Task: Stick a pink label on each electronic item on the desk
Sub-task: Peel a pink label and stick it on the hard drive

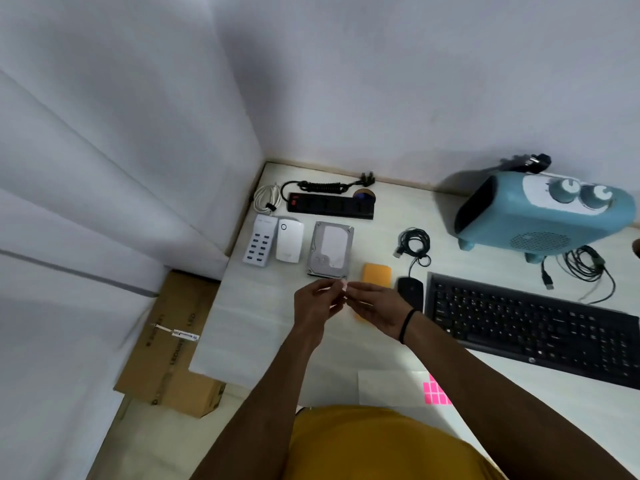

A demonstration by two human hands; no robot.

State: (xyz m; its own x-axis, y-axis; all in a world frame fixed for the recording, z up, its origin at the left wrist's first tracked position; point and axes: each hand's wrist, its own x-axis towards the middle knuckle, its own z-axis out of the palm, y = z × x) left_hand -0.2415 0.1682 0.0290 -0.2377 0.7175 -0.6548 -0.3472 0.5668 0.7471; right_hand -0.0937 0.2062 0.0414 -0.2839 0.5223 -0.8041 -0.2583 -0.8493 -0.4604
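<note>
My left hand (317, 301) and my right hand (375, 308) meet fingertip to fingertip above the desk, pinching a small pale pink label (344, 285) between them. Just beyond lies a grey hard drive (330, 249). An orange pad-like item (376, 273) is partly hidden under my right hand. A sheet with pink labels (434, 393) lies near the desk's front edge. Also on the desk are a white USB hub (259, 244), a white plug-in device (290, 240), a black power strip (330, 204), a black mouse (410, 291), a black keyboard (533, 327) and a blue heater (543, 216).
A coiled white cable (266, 197) lies at the back left and black cables (415, 244) sit between the hard drive and the heater. A cardboard box (173, 344) rests on the floor left of the desk. White walls close in behind and to the left.
</note>
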